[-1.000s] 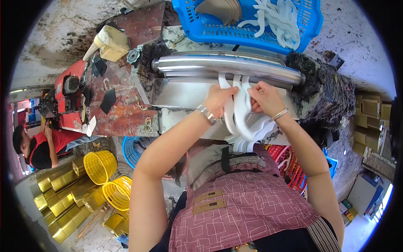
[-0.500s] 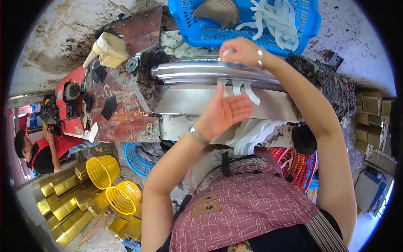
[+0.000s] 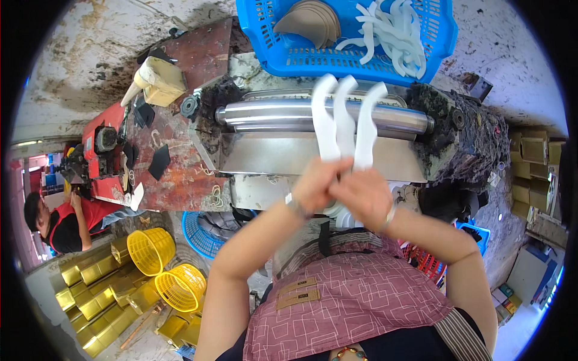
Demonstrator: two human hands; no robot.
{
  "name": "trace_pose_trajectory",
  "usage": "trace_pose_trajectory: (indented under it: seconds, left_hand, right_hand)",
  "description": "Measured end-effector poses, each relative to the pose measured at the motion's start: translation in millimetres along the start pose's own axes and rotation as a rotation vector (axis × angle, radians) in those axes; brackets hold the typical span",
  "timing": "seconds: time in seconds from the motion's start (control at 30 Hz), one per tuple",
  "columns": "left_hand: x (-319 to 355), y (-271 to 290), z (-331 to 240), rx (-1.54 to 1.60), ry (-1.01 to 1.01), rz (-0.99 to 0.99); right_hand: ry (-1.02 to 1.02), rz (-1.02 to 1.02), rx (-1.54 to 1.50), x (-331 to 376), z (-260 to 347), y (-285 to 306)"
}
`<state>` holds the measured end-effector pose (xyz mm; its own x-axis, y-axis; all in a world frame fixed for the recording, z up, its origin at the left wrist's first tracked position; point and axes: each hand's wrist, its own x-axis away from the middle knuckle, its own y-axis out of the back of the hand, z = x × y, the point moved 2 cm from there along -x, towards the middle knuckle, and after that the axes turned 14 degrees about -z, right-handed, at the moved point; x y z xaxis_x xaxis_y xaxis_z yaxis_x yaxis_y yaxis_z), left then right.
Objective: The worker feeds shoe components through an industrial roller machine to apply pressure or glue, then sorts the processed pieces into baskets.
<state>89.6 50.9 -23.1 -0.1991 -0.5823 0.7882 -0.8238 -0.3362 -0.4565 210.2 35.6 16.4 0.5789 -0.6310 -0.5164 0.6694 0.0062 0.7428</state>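
Note:
Three wavy white strips point(image 3: 345, 123) fan out upward over a machine's shiny metal rollers point(image 3: 271, 113) and its flat metal plate point(image 3: 265, 150). Their lower ends are gathered in my hands. My left hand point(image 3: 320, 183) is closed around the strip ends on the left side. Against it, my right hand point(image 3: 368, 194) grips the rightmost strip, its fingers slightly blurred. More white strips point(image 3: 344, 218) lie just below my hands near the machine's front edge, partly covered by them.
Behind the rollers stands a blue basket point(image 3: 289, 63) with brown curved pieces and a heap of white strips. At left, a worn red bench point(image 3: 186, 180) carries a foam block point(image 3: 165, 84). Yellow baskets point(image 3: 150, 249) stand lower left. A person point(image 3: 66, 225) works at far left.
My right hand has come back from beyond the rollers to meet my left. The strips that lay across the plate are now lifted in my hands. My left hand has closed.

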Motion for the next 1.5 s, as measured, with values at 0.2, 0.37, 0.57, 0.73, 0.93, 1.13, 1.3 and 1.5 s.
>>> trace_pose_trajectory:
  seconds: [0.2,0.37,0.57,0.73,0.93,1.13,1.3,1.5]
  left_hand:
    - [35,14,57,0.127,0.147,-0.189]
    - [-17,12,24,0.174,0.116,-0.109]
    - [3,28,17,0.045,0.029,-0.019]
    - [5,48,62,-0.040,0.237,0.012]
    - [-39,55,86,-1.260,-0.710,-0.299]
    - [-62,51,116,-1.182,-0.924,-0.429]
    - [-77,59,132,-1.296,-0.432,-0.276]
    - [-72,73,114,-1.356,-0.710,-0.139]
  right_hand:
    - [-0.135,0.053,-0.271,29,30,7]
    - [-0.137,-0.022,-0.141,3,-13,-5]
    - [0.014,0.222,0.030,-19,1,20]
    - [-0.663,0.176,0.245,-105,-124,-14]
    - [-0.839,0.543,0.149,-156,-170,-120]
    - [-0.361,-0.196,-0.283,-183,-162,-61]
    - [-0.270,-0.395,-0.185,-189,-214,-18]
    - [-0.559,-0.416,0.161,-204,-337,56]
